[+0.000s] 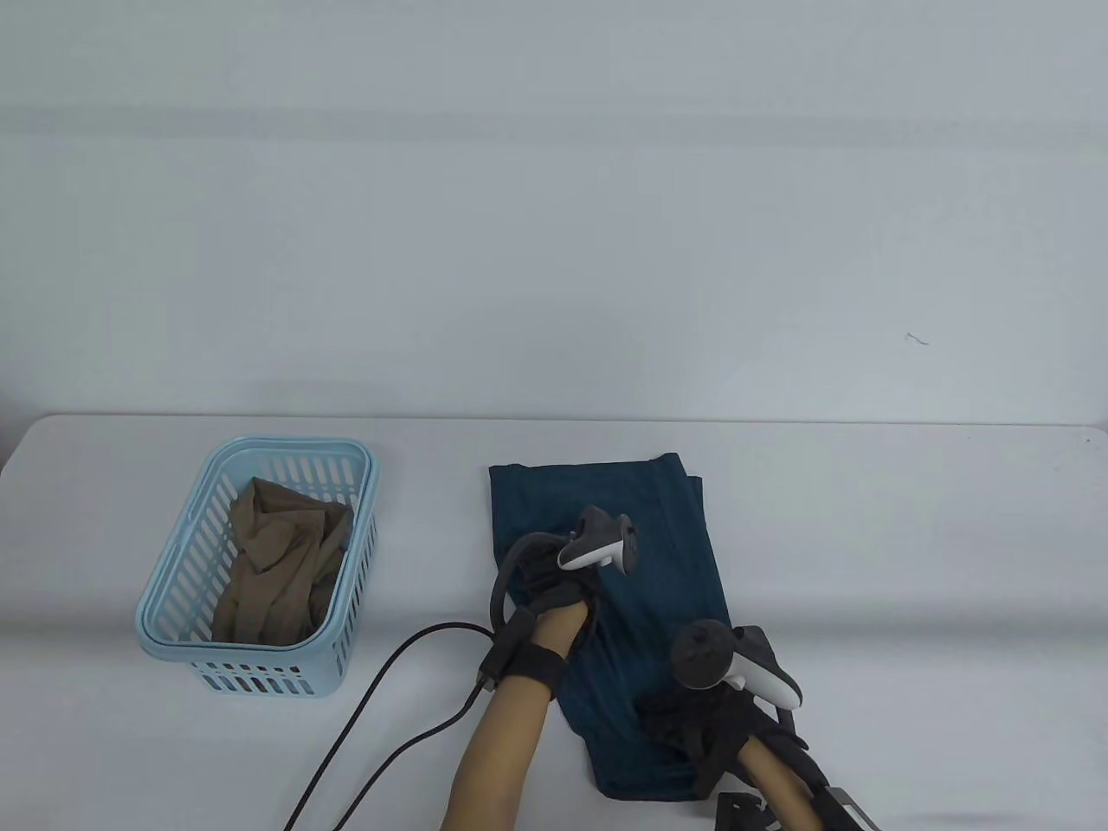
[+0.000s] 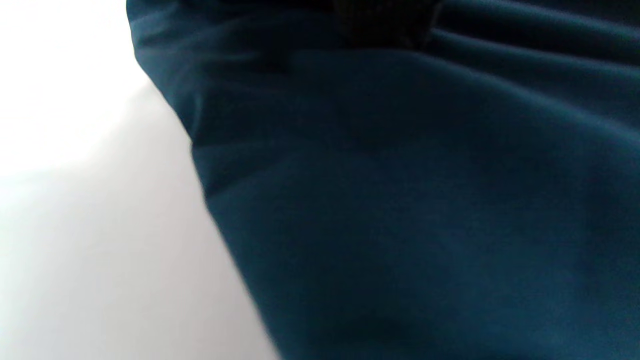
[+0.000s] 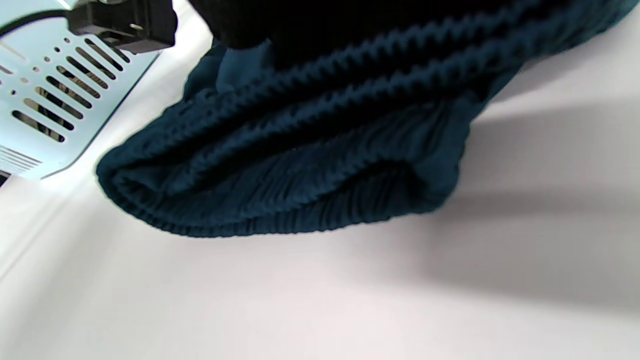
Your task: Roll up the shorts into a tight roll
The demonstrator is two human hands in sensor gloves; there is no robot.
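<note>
Table view: a blue basket (image 1: 177, 597) holding tan cloth (image 1: 277, 563) stands left on the counter (image 1: 866, 537), well apart from the teal shorts (image 1: 658, 554). The left hand (image 1: 554, 593) rests on their middle; the right hand (image 1: 710, 723) grips the near waistband. Left wrist view: finger opening cannot be told. Right wrist view: the ribbed waistband (image 3: 300, 195) is curled over.

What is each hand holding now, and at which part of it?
The right hand grips the teal shorts at the ribbed waistband end near the person. The left hand rests on the shorts' left side; a grip cannot be told.
</note>
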